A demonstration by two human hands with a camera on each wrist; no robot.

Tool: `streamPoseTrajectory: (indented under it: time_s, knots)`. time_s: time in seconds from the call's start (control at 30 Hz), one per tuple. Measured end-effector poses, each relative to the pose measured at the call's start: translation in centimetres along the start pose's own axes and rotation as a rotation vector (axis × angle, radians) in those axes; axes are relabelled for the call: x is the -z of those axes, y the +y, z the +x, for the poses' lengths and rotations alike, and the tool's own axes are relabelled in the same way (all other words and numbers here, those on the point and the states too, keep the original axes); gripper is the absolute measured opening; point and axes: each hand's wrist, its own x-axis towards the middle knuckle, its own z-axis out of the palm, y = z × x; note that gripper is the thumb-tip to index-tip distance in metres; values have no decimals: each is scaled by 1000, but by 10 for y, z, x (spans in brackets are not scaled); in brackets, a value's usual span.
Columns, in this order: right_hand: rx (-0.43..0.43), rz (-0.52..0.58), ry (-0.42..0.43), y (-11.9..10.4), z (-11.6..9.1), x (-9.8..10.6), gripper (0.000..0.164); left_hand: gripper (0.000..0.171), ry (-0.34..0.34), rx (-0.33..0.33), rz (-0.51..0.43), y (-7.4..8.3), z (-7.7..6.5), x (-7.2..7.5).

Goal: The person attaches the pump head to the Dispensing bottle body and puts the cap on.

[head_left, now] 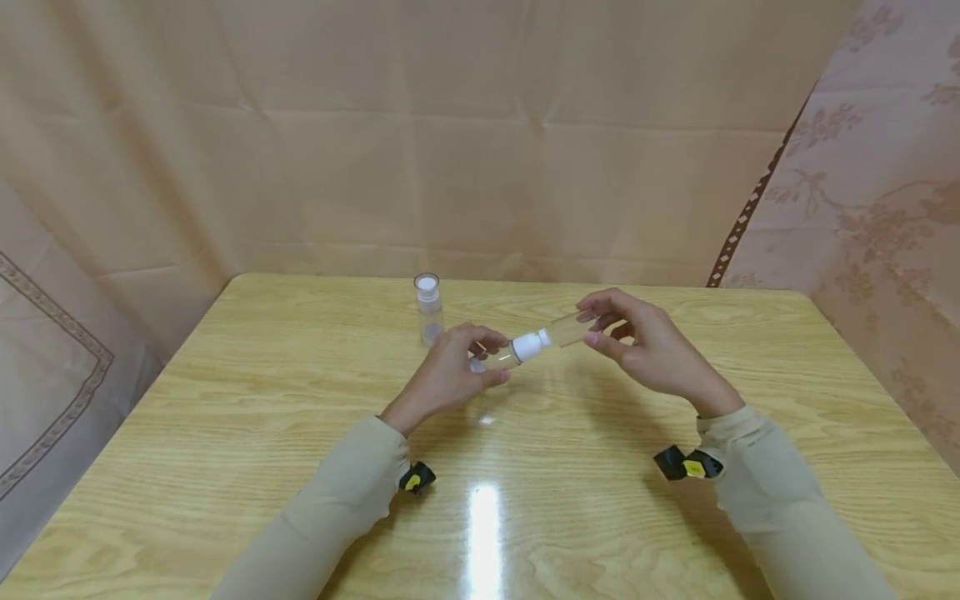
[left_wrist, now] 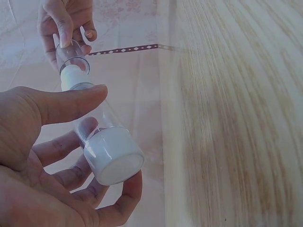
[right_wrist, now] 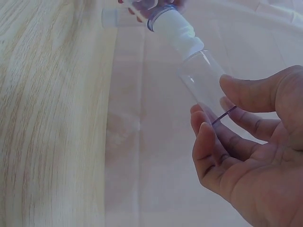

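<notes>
My left hand (head_left: 450, 367) holds a small clear pump bottle (left_wrist: 113, 153) by its body, thumb on one side and fingers round the other. The bottle is tilted above the table, with its white pump head (head_left: 530, 344) toward the right hand. Between the thumb and fingers of my right hand (head_left: 652, 348) is a clear, tube-shaped cap (right_wrist: 203, 78), gripped near its far end. The cap's open end is right at the tip of the pump head, in line with it. The white bottom of the bottle shows in the left wrist view.
A second clear bottle (head_left: 430, 310) with a white top stands upright on the wooden table (head_left: 315, 358), just beyond my left hand. A beige curtain (head_left: 465, 167) hangs behind the table's back edge, and patterned cloth (head_left: 877, 208) hangs at the right.
</notes>
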Motion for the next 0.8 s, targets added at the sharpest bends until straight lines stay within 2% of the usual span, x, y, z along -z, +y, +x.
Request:
streamPoseTrajectory:
  time_s: [0.8]
  knots:
    - [-4, 27, -1, -3, 0, -1, 31, 38, -10, 8, -7, 0, 0, 0]
